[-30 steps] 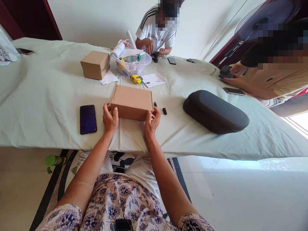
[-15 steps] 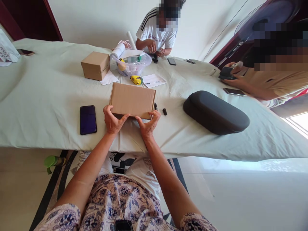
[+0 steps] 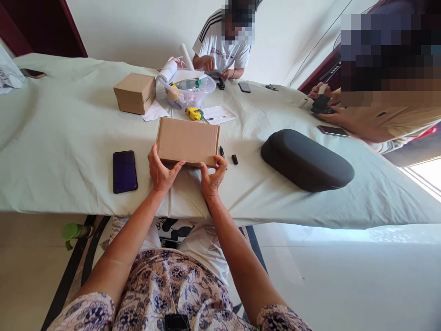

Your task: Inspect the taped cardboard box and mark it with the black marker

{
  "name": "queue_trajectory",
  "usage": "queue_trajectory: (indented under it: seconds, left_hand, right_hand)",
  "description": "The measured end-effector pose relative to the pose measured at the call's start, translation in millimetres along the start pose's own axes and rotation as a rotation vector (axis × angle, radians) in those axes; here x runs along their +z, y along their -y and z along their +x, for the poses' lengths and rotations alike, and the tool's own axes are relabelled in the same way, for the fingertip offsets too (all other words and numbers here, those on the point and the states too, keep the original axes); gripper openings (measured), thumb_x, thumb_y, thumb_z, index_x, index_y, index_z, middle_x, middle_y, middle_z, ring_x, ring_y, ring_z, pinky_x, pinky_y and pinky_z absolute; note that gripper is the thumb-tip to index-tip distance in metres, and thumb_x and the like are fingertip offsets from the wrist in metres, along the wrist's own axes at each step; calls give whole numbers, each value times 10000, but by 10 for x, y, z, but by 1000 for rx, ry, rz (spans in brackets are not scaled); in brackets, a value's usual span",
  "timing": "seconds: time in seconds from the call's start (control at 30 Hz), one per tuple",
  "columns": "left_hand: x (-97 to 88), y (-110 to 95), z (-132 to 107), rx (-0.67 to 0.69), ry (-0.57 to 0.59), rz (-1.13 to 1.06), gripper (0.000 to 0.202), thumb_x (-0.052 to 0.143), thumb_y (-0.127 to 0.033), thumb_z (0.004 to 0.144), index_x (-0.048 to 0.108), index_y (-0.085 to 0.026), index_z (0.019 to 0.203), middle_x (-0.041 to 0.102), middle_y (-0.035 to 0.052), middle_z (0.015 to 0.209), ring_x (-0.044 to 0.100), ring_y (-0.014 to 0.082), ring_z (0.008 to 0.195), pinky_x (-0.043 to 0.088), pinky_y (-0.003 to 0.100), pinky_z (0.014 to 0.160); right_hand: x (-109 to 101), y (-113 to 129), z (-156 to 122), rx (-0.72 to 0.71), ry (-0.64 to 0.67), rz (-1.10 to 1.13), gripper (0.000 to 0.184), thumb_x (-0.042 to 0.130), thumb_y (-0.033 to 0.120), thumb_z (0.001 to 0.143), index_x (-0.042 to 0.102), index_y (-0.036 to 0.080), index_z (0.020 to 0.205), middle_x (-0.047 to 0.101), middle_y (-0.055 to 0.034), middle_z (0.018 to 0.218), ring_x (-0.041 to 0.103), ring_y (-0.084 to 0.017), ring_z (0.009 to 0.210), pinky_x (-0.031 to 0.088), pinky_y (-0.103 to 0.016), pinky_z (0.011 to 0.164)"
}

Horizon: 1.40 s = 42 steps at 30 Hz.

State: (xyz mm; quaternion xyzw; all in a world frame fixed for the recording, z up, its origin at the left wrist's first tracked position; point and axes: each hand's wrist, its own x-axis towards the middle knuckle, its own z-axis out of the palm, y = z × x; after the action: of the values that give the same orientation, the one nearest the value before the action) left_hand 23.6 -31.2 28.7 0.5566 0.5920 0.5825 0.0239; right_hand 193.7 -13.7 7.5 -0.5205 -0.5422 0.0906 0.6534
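A flat brown cardboard box lies in front of me, its lid closed. My left hand grips its near left corner, thumb along the front edge and fingers on the left side. At the near right corner my right hand holds it the same way, thumb on the front edge. Just right of the box, partly hidden by my right hand, is a black marker, and its loose cap lies beside it. Left of my left hand rests a dark smartphone.
Beyond the box are a yellow tape measure, a paper with a pen, a plastic basket of items and a smaller cardboard box. A dark grey case sits right. Two people work at the table's far and right sides.
My right hand has shifted slightly along the box's near right corner, its thumb moving right along the front edge. The person opposite now holds a dark flat object.
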Motion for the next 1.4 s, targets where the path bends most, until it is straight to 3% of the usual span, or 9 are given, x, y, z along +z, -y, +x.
queue_trajectory:
  seconds: [0.17,0.33,0.5,0.7,0.77,0.87,1.03,1.17,1.4]
  left_hand:
    - [-14,85,30,-46,-24,-70,1009,653,-712,805,246,-168,1550,420,243,1526,425,339,1453,333,495,1218]
    - [-25,140,62,-53,33,-91,844,500,-691,912,308,-188,1562,277,213,1639,240,336,1558,226,522,1263]
    - [-29,114,47,-60,127,-38,758,402,-695,945,454,-201,1517,87,178,1707,33,392,1588,138,613,1254]
    - [14,50,-16,67,311,-130,764,299,-746,942,516,-242,1473,139,128,1708,179,328,1578,230,529,1253]
    - [26,49,-31,113,343,-145,779,295,-752,939,510,-227,1473,157,151,1699,219,330,1566,254,518,1246]
    - [33,69,-41,181,342,-121,785,436,-751,903,494,-209,1467,170,193,1684,241,367,1554,295,545,1223]
    - [33,86,-66,257,316,-93,644,537,-629,932,491,-233,1437,236,178,1661,327,347,1521,399,508,1172]
    - [39,60,-88,307,288,-81,584,515,-576,964,490,-235,1437,293,173,1636,376,321,1498,411,483,1173]
    - [48,17,-105,325,278,-49,606,566,-600,929,544,-218,1399,303,194,1630,383,334,1494,421,495,1164]
  right_hand:
    - [-55,60,37,62,0,96,390,500,520,927,558,213,1161,622,-95,1114,621,-195,991,530,-341,810]
    - [-96,154,2,-61,81,128,302,516,497,928,574,221,1036,593,-21,889,592,-152,768,508,-298,692]
    - [-82,177,-81,-221,202,165,264,567,375,925,542,237,1148,563,38,757,554,-125,626,500,-279,624]
    - [0,216,-183,-452,525,59,220,500,331,958,604,235,1126,675,-1,796,601,-132,631,530,-295,634]
    - [10,201,-185,-466,487,49,197,489,316,972,615,236,1100,680,-7,809,603,-133,642,535,-298,653]
    - [-15,121,-126,-390,226,-4,223,542,377,957,598,228,1114,654,-21,829,622,-170,735,550,-343,714]
    - [-109,-76,39,-259,-48,-166,619,639,578,865,476,218,1342,585,-136,1243,564,-303,1200,485,-552,1010]
    - [-113,-141,76,-244,-77,-216,759,586,614,891,325,228,1490,484,-176,1424,464,-346,1363,373,-632,1122]
    - [-20,-11,1,-297,86,-226,933,657,690,801,274,243,1526,332,-203,1532,346,-394,1457,355,-650,1133]
